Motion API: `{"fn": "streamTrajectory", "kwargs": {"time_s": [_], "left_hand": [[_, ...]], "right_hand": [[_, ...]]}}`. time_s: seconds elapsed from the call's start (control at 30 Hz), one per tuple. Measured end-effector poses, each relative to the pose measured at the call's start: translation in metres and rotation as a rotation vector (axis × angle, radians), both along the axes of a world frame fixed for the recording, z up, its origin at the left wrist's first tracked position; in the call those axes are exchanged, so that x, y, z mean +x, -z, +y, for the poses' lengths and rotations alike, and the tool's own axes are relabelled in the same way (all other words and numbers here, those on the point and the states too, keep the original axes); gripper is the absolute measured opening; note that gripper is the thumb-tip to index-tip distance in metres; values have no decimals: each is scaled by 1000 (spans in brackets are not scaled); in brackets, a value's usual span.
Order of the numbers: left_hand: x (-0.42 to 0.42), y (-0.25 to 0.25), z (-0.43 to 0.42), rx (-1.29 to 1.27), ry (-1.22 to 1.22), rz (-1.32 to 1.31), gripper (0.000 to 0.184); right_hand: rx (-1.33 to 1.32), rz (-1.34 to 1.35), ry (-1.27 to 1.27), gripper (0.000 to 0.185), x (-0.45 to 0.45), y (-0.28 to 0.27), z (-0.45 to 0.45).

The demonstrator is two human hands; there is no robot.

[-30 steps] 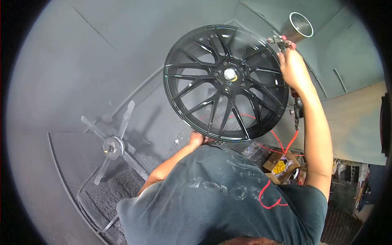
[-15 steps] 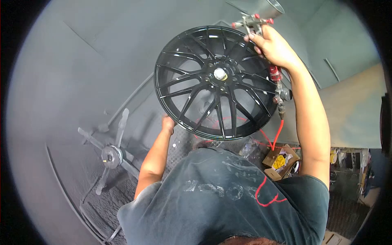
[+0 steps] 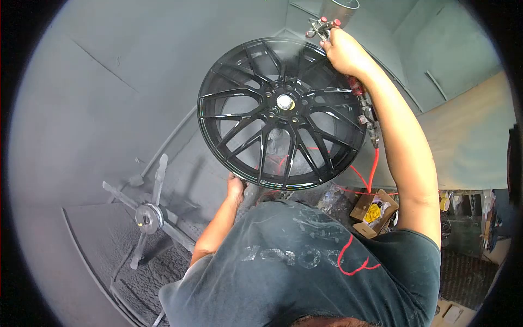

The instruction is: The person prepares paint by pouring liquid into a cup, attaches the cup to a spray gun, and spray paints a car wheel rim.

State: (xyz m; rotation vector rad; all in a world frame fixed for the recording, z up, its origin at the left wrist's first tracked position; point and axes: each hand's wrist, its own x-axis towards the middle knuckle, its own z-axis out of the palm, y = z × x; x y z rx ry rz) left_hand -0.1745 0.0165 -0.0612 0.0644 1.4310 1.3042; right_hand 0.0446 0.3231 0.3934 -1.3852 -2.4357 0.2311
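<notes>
A glossy black multi-spoke alloy wheel (image 3: 265,128) faces me, with a pale cap (image 3: 285,102) at its hub. My right hand (image 3: 348,54) is closed around a spray gun (image 3: 322,28) at the wheel's upper right edge. A metal paint cup (image 3: 342,12) sits on top of the gun, and a faint mist shows by its nozzle over the rim. Below the grip hang a red fitting and a regulator (image 3: 369,115). My left hand (image 3: 235,188) grips the wheel's lower edge, its fingertips partly hidden behind the rim.
A red air hose (image 3: 373,171) runs down behind the wheel. At lower left stands a grey, coated stand with crossed arms (image 3: 149,218). An open cardboard box (image 3: 364,210) with yellow material lies beneath my right arm. Grey walls surround the left and back.
The wheel has turned counterclockwise, its rim marking moving right along the bottom. My left hand has moved right and down with the edge. My right hand and the spray gun have shifted slightly left.
</notes>
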Motion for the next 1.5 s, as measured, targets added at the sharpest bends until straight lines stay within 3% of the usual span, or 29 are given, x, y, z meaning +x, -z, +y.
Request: {"fn": "streamTrajectory", "kwargs": {"time_s": [0.2, 0.3, 0.37, 0.5, 0.57, 0.67, 0.77, 0.8, 0.9, 1.0, 1.1, 1.3, 1.4, 1.5], "left_hand": [[31, -7, -14, 13, -33, -136, 19], [49, -19, -18, 52, -16, -198, 18], [54, -8, -22, 132, -5, -283, 17], [63, -16, -26, -24, 159, -219, 14], [60, -7, -31, -44, 448, -122, 12], [57, -36, -32, -48, 497, -81, 12], [34, -52, -27, -128, 290, -65, 12], [23, -46, -25, -87, 263, 33, 14], [-13, -29, -15, 9, -3, -20, 15], [-25, -34, -2, 49, -56, 18, 14], [-7, -34, -1, 6, -27, 51, 14], [36, -33, -13, 7, -66, -13, 14], [55, -39, -19, 5, -60, -117, 15], [64, -6, -27, 46, 106, -134, 16]], "right_hand": [[157, 25, 42, 29, 8, 13, 13], [110, 9, -37, 29, 3, -3, 6], [-65, 27, -49, 32, -5, -15, -3], [9, 35, -43, 30, -9, 4, 7], [-8, 7, -46, 30, -8, 5, 7], [46, -33, -8, 30, -1, 13, 14], [46, -72, 21, 32, 11, 16, 20], [74, -90, 14, 36, 17, 17, 23], [160, -134, -28, 43, 35, 28, 36], [73, -175, 79, 45, 33, 23, 29], [84, -143, 71, 45, 22, 30, 28], [140, 20, -63, 27, -9, -2, -8], [-208, 255, -148, 27, -23, -33, -31], [-143, 262, -213, 27, -32, -28, -17]]}}
